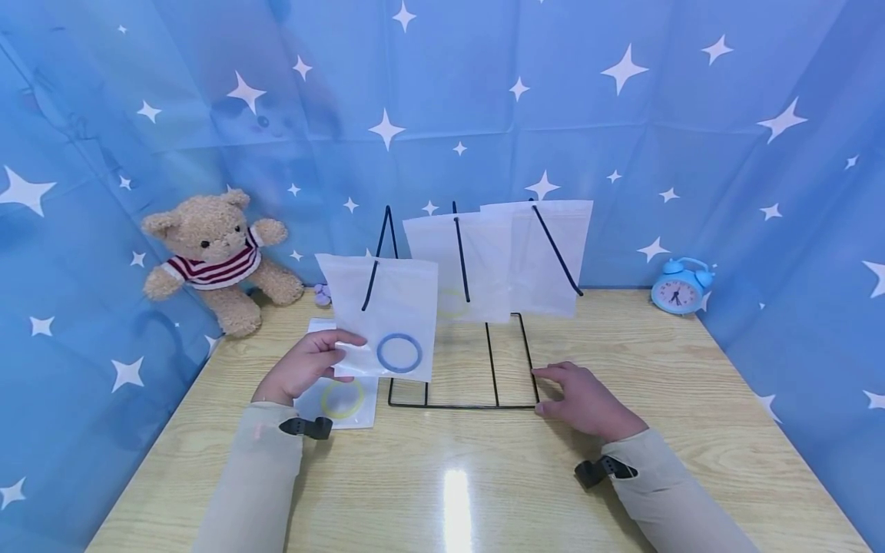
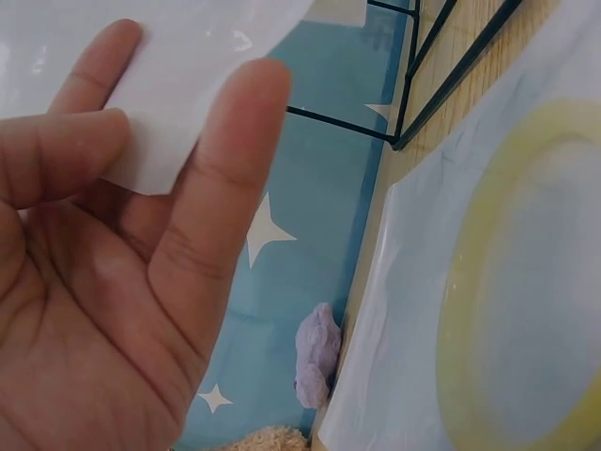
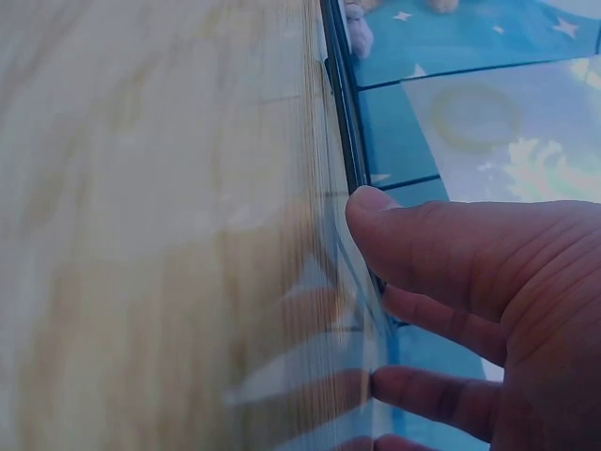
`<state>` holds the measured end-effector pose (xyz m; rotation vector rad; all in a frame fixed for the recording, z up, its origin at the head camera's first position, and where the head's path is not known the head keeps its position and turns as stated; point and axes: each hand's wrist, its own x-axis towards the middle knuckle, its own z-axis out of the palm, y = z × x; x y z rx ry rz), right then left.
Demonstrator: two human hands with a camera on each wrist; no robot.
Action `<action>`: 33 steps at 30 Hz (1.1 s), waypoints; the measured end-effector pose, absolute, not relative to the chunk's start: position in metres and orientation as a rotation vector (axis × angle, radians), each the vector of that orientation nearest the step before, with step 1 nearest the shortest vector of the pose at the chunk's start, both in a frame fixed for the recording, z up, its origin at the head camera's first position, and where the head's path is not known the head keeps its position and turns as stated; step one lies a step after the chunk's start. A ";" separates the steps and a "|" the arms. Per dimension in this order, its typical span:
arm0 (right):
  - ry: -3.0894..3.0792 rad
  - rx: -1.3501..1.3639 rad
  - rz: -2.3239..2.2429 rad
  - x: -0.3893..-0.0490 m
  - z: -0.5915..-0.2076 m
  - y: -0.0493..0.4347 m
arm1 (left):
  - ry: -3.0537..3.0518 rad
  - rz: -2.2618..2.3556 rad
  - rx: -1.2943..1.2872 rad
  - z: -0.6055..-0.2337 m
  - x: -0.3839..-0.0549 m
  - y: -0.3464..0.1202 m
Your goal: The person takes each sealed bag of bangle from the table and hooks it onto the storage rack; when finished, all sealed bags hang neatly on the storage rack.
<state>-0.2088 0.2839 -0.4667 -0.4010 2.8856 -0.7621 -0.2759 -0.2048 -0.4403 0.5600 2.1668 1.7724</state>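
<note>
A frosted bag with a blue ring [image 1: 399, 336] hangs on the left arm of a black wire rack [image 1: 463, 406]. My left hand [image 1: 311, 359] holds this bag's lower left corner, which lies between the thumb and the fingers in the left wrist view. At the rack's front right corner, my right hand [image 1: 577, 398] grips the base wire with thumb and forefinger. Two more frosted bags hang on the other arms: a middle bag [image 1: 449, 253] with a faint yellow ring and a right bag [image 1: 546, 261]. Below my left hand lies a bag with a yellow ring [image 1: 373, 415] on the table.
A teddy bear [image 1: 207, 246] in a striped shirt leans at the back left, with a small purple object [image 1: 323, 295] beside it. A blue alarm clock [image 1: 681, 288] stands at the back right. Behind the wooden table [image 1: 387, 491] hangs a starry blue curtain [image 1: 456, 92].
</note>
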 end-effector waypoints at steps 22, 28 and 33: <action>2.893 -0.413 -0.771 -0.207 -0.465 0.282 | 2.169 1.797 0.592 -0.439 -0.274 -0.205; 2.901 -0.417 -0.762 -0.208 -0.466 0.283 | 2.149 1.822 0.606 -0.438 -0.273 -0.205; 2.898 -0.408 -0.758 -0.208 -0.465 0.283 | 2.140 1.837 0.614 -0.438 -0.273 -0.205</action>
